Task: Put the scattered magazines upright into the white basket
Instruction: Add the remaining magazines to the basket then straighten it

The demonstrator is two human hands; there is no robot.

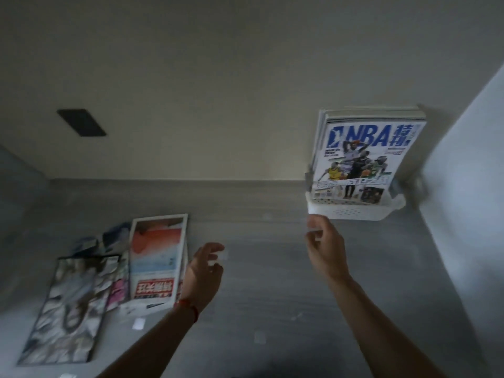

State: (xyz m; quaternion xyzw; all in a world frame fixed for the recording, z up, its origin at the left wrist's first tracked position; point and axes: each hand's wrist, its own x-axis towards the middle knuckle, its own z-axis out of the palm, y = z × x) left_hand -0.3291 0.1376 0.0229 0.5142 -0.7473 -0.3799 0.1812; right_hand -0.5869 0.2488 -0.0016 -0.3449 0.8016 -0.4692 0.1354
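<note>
Some magazines (362,156) already stand in the white basket (354,211) at the table's (272,268) far right corner. More lie flat near its left edge, like the red-and-blue magazine (156,257). Left hand (203,271) and right hand (324,246) hold nothing, fingers loose. Magazines look thin, floppy, slippery; grab by the spine

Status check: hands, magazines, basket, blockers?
Left hand and right hand open, holding nothing. NBA magazine upright in white basket. Red-cover magazine and others flat on the surface. Nothing blocking.
</note>
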